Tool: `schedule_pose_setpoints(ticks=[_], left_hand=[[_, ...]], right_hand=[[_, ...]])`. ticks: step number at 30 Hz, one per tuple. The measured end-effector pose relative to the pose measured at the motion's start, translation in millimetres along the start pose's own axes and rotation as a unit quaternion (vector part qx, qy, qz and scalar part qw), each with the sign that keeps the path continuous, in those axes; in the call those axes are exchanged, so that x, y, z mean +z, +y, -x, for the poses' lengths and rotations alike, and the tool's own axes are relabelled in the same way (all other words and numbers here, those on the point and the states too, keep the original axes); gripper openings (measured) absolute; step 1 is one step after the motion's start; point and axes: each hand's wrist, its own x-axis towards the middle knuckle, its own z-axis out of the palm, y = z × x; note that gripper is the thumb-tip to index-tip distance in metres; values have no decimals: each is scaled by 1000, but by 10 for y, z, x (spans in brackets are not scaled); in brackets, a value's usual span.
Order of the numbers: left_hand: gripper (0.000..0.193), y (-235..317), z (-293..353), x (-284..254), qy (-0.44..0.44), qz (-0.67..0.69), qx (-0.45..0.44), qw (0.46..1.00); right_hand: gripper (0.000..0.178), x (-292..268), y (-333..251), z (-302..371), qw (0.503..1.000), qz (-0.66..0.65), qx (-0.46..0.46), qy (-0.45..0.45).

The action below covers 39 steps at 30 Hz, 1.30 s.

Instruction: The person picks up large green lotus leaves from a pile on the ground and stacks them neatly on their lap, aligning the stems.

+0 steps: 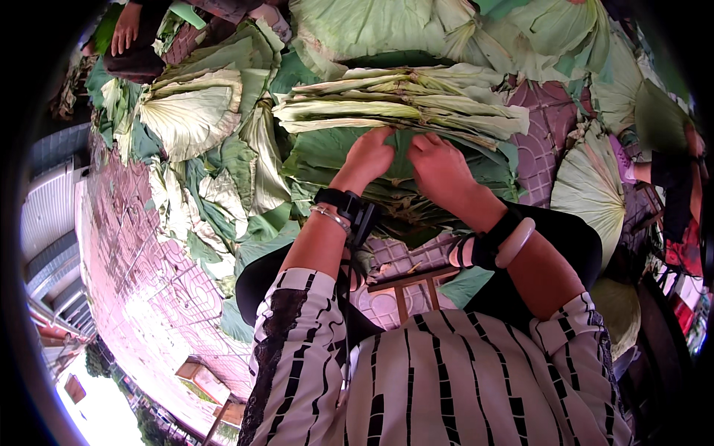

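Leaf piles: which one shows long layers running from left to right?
The pale stack just beyond the left hand and right hand: its leaf edges run sideways, while the fan-shaped leaf at its left spreads out.

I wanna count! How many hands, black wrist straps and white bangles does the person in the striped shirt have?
Hands: 2 (left hand, right hand)
Black wrist straps: 2
White bangle: 1
Total: 5

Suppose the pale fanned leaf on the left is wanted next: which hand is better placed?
Probably the left hand: it is nearer the fanned leaf, with the right hand farther across. Both are by the near edge of the leaf stack.
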Motion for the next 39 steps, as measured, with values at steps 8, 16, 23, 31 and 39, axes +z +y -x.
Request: schedule_pose_setpoints(ticks=[8, 16, 23, 31, 39], left_hand=[[46, -8, -16, 19, 12, 31, -8, 999], [35, 254, 146, -121, 134, 28, 62, 989], [22, 401, 258, -202, 70, 11, 31, 997], [47, 168, 195, -64, 15, -21, 42, 999], [47, 262, 179, -78, 12, 1, 20, 1000]], right_hand=[[16, 282, 108, 216, 980, 79, -54, -177], [28, 56, 207, -90, 997, -11, 69, -39], [31, 33, 220, -108, 997, -32, 69, 33], [19, 2, 133, -38, 996, 39, 75, 26], [11, 360, 255, 270, 987, 85, -21, -135]])
